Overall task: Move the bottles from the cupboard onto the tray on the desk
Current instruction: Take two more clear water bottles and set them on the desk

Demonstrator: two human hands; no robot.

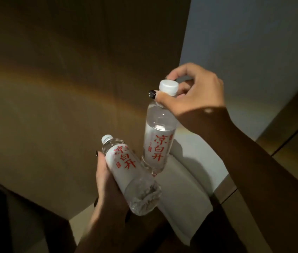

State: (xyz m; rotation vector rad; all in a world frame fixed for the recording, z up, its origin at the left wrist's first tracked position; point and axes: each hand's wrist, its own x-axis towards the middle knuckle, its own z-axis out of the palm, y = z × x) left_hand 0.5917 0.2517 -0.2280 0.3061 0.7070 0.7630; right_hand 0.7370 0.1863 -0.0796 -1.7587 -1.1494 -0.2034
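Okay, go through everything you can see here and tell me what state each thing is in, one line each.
Left bottle: capped, tilted, held round its body by the left hand.
Right bottle: capped, near upright, held at the neck by the right hand.
Tray: not in view.

White shelf surface (190, 172) sits below my hands, brown panels around it; can't tell if my upright bottle (158, 136) touches it.
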